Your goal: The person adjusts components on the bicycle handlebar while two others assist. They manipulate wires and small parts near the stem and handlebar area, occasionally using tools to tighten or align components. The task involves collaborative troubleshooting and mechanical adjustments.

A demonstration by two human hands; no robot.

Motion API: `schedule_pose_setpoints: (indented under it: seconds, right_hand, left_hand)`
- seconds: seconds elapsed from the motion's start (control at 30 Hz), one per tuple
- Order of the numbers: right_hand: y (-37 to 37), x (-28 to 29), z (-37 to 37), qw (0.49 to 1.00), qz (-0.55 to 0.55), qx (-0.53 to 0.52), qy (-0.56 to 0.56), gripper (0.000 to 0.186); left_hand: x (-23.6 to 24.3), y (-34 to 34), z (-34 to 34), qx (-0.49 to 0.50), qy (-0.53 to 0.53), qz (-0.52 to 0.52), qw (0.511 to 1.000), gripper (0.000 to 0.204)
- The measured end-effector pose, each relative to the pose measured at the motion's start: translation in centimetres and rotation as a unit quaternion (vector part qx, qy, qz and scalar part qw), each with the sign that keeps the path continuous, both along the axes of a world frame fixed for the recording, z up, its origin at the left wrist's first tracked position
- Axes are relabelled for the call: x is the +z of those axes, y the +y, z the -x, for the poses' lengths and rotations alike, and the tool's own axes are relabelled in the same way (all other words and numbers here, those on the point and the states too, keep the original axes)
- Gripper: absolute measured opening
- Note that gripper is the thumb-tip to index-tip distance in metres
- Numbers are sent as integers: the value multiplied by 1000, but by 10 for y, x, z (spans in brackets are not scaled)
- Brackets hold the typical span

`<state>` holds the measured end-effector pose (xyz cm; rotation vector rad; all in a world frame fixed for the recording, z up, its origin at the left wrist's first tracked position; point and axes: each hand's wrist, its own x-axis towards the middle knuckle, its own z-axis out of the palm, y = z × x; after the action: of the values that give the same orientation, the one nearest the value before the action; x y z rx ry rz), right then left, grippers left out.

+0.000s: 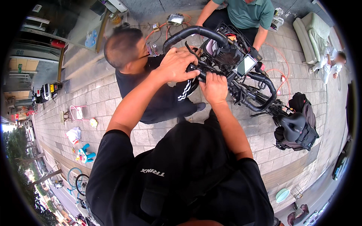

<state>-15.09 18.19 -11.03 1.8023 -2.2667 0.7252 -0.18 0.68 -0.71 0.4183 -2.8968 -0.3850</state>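
We position the left hand (177,64) with its fingers bent over the near parts of the bicycle's handlebar (201,31) and its thumb pressed against them; the right hand (214,89) is folded into a fist just beside it. We cannot tell exactly what the fingertips pinch. The handlebar stands directly ahead of us. For good control, we should brace with one hand, apply force gradually with the other, and avoid snagging cables or the mounted screen (246,64). We should also allow clearance for the crouching co-worker (151,88) at left and the green-shirted co-worker (247,15) beyond.
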Motion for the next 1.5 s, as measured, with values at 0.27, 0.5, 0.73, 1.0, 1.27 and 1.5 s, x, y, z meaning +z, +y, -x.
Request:
schedule_pose_setpoints:
  seconds: [0.27, 0.5, 0.73, 1.0, 1.27, 1.5]
  right_hand:
    - [0, -4, 1, 1000, -13, -4, 22, 46]
    - [-2, -2, 0, 1000, 4, -1, 14, 46]
    - [-1, -2, 0, 1000, 6, 0, 11, 47]
    - [-1, 1, 0, 1000, 19, 0, 15, 41]
    - [-2, -11, 2, 999, 34, -2, -3, 40]
    - [3, 10, 6, 998, -3, 28, -52, 57]
  left_hand:
    - [-2, -2, -3, -27, 16, 18, 999, 50]
    - [5, -2, -2, -22, -19, 1, 1000, 53]
    - [2, -2, -2, -24, 7, 11, 1000, 50]
    - [7, -6, -3, -46, -37, -16, 998, 55]
    - [6, -5, -2, -45, -40, -20, 998, 60]
    - [11, -13, -6, -94, -28, -18, 995, 59]
